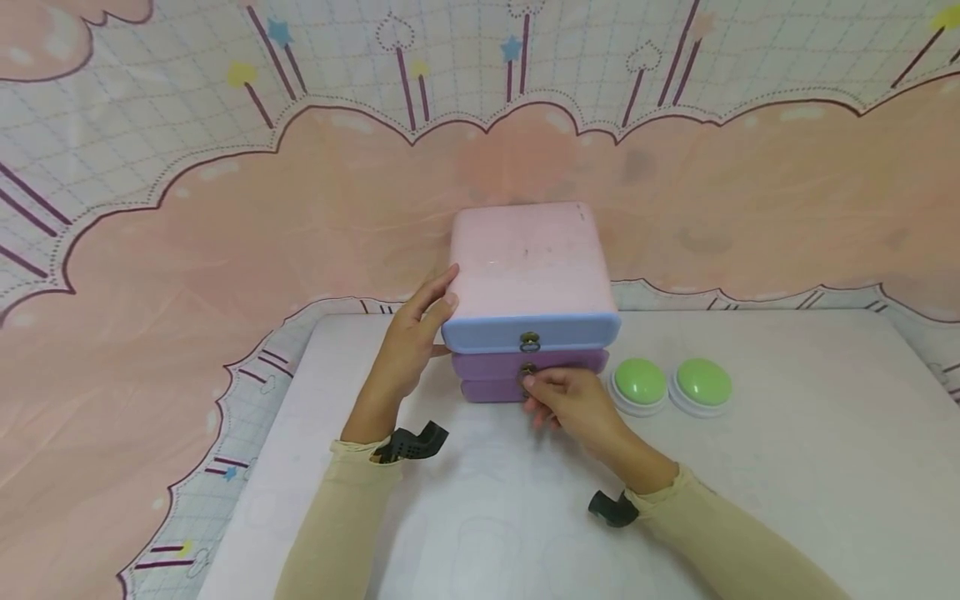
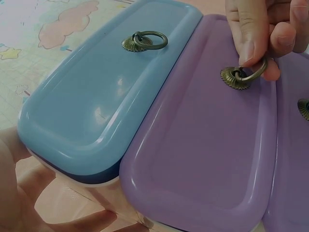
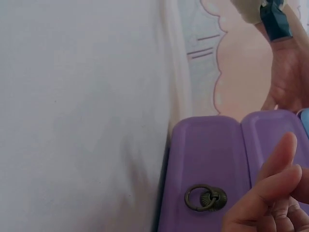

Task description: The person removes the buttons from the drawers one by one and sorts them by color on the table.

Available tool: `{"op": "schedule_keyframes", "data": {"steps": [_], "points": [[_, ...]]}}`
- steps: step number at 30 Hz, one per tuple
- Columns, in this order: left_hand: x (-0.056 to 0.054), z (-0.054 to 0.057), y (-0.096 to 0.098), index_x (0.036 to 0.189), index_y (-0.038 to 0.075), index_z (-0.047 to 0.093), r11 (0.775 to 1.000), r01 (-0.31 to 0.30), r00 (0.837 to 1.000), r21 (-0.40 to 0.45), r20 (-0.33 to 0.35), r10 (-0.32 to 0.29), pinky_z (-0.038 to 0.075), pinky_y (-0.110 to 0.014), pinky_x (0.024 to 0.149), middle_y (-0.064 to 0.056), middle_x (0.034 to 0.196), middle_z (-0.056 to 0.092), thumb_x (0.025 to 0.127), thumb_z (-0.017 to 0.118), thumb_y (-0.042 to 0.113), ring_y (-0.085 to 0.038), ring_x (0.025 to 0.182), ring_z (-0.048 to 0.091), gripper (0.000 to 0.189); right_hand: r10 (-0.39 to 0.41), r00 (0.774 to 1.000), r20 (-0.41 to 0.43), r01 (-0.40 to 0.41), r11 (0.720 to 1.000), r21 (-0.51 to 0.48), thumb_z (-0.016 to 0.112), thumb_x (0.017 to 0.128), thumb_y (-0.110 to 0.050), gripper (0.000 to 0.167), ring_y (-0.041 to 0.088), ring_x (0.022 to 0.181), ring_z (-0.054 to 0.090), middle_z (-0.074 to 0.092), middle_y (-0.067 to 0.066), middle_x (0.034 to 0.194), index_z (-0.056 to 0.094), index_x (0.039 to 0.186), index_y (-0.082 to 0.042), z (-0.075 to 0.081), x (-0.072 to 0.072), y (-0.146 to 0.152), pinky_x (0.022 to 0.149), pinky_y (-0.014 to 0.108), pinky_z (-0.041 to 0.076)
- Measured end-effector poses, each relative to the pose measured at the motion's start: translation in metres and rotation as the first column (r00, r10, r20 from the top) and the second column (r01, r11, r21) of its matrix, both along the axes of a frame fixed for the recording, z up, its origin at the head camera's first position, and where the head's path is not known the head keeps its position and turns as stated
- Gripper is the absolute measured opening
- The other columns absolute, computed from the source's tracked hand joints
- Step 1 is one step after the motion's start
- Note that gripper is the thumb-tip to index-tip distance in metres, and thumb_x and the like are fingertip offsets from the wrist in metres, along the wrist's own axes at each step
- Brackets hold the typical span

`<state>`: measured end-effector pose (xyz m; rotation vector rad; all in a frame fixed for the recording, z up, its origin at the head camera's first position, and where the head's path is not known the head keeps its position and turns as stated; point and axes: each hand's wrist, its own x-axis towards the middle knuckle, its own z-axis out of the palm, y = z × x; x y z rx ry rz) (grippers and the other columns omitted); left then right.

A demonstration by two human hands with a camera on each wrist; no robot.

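Observation:
A small chest of drawers with a pink top [image 1: 528, 258] stands on the white table. Its top drawer front [image 1: 487, 335] is blue; the middle drawer [image 1: 483, 365] and the bottom drawer [image 3: 207, 150] are purple. Each front carries a bronze ring pull. My left hand [image 1: 405, 350] rests against the chest's left side, thumb and fingers extended along it. With thumb and finger, my right hand [image 1: 581, 408] pinches the middle drawer's ring pull [image 2: 258, 73], which is lifted away from the front. The bottom ring pull [image 3: 194, 198] hangs free.
Two green push buttons, one nearer [image 1: 640, 382] and one farther right [image 1: 703, 382], sit on the table [image 1: 810, 433] right of the chest. Behind it hangs a pink patterned cloth [image 1: 360, 225]. Black straps [image 1: 412, 442] are worn on both wrists.

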<state>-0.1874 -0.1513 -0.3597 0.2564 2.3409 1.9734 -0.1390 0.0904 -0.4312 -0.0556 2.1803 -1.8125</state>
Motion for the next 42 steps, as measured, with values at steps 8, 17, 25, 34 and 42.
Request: {"op": "schedule_keyframes", "data": {"steps": [8,17,25,34,42], "points": [[0.0,0.0,0.001,0.152,0.042,0.045,1.0,-0.004,1.0,-0.004,0.008,0.004,0.055,-0.064,0.091,0.009,0.165,0.034,0.104,0.055,0.041,-0.028,0.147,0.041,0.049,0.011,1.0,-0.017,-0.01,1.0,0.01,0.065,0.101,-0.024,0.03,0.013,0.062,0.066,0.072,0.0,0.076,0.071,0.103,0.006,0.0,-0.001,0.005,0.056,0.028,0.053],[0.0,0.0,0.002,0.152,0.041,0.046,1.0,-0.002,1.0,0.001,0.017,0.001,0.055,-0.064,0.093,0.011,0.166,0.032,0.104,0.055,0.041,-0.026,0.146,0.042,0.049,0.044,0.996,-0.076,-0.038,0.996,0.079,0.069,0.099,-0.025,0.03,0.017,0.063,0.068,0.073,0.003,0.072,0.075,0.096,0.004,0.001,0.004,0.007,0.055,0.025,0.051],[0.0,0.0,0.002,0.151,0.043,0.047,1.0,-0.003,1.0,0.0,0.002,0.003,0.056,-0.062,0.092,0.015,0.167,0.028,0.104,0.055,0.043,-0.023,0.146,0.043,0.048,0.063,0.994,-0.084,-0.057,0.995,0.077,0.07,0.098,-0.023,0.029,0.012,0.061,0.066,0.073,0.003,0.072,0.075,0.099,0.005,0.001,0.009,0.011,0.053,0.022,0.048],[0.001,0.0,0.0,0.151,0.044,0.047,1.0,-0.012,1.0,-0.019,-0.001,0.012,0.057,-0.062,0.09,0.014,0.17,0.021,0.104,0.055,0.044,-0.025,0.147,0.041,0.048,0.112,0.99,-0.091,-0.102,0.989,0.105,0.07,0.098,-0.026,0.028,0.018,0.062,0.068,0.073,0.006,0.073,0.077,0.099,0.002,0.005,0.019,0.011,0.055,0.025,0.051],[0.0,0.0,0.0,0.151,0.044,0.047,1.0,-0.01,1.0,-0.016,0.001,0.01,0.058,-0.06,0.09,0.016,0.169,0.021,0.104,0.055,0.044,-0.024,0.147,0.041,0.048,0.133,0.987,-0.095,-0.121,0.985,0.123,0.07,0.097,-0.025,0.028,0.017,0.061,0.066,0.073,0.008,0.072,0.077,0.095,0.001,0.007,0.03,0.014,0.053,0.024,0.049]]}}
